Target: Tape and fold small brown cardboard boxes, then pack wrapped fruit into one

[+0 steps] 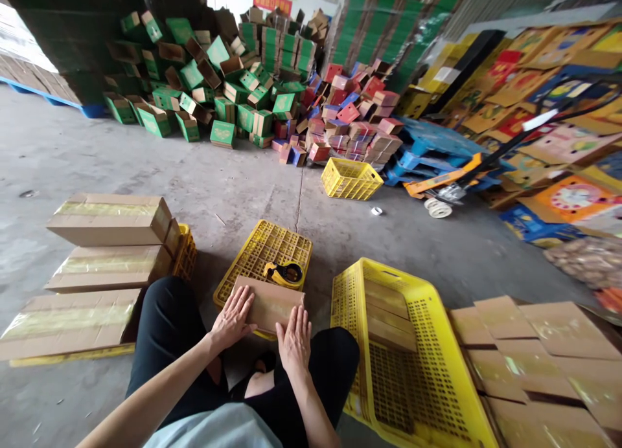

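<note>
A small brown cardboard box (pixel 269 302) lies on an upturned yellow crate (pixel 265 247) in front of my knees. My left hand (pixel 234 318) rests flat on the box's left end, fingers stretched out. On the box's near right edge my right hand (pixel 294 341) presses flat, fingers together and straight. A yellow tape dispenser (pixel 286 274) sits on the crate just behind the box.
Three taped brown boxes (pixel 104 263) lie at my left. A tilted yellow crate (pixel 408 351) with flat cardboard stands at my right, beside more flat cartons (pixel 529 357). Heaps of green boxes (pixel 204 79) and red ones (pixel 350 124), another yellow crate (pixel 350 178) and a pallet jack (pixel 442 192) lie beyond.
</note>
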{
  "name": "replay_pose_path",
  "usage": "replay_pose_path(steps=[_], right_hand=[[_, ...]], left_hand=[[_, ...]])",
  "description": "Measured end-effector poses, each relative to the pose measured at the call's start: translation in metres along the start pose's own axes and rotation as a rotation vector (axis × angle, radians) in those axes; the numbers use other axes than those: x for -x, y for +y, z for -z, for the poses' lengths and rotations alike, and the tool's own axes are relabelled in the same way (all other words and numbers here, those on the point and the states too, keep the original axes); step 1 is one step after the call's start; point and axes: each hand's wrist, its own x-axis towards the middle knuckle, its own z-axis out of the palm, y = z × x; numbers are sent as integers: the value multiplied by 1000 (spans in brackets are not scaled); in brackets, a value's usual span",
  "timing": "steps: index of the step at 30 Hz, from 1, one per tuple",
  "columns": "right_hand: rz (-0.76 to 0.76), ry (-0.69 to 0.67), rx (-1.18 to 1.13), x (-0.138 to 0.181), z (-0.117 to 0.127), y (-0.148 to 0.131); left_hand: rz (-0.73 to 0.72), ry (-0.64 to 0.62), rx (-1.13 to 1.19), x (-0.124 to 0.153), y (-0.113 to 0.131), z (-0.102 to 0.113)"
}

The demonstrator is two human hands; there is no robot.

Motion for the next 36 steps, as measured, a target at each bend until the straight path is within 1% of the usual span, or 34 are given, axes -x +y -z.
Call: replay_pose_path(steps=[2,6,8,13,17,19,22,25,27,29,32,36], right_hand=[[31,24,-18,0,-1,-10],[148,35,-69,4,-5,-36],[192,33,-89,6,-6,-45],[218,23,-106,-4,-7,-52],[217,16,-118,-13,-5,-58],[207,19,-115,-12,-1,-55],[170,37,-101,-8,5,-36],[97,88,-76,-3,9,-9],[85,126,-67,0,8,4],[92,162,-72,0,6,8],[75,216,-83,-5,7,5],[54,210,-157,-21,13,4]], left_hand=[[14,5,-16,2,11,-2],[-9,-18,-27,5,37,-7],[-14,-43,-25,5,44,-9],[5,-124,-2,-2,45,-8],[9,-130,45,-4,39,-6],[-10,-106,80,-1,33,-4],[-11,-40,98,9,17,3],[57,29,57,23,-1,9],[86,53,37,29,-9,11],[90,60,33,32,-10,11],[106,72,33,28,-6,7],[131,92,21,17,1,-1]])
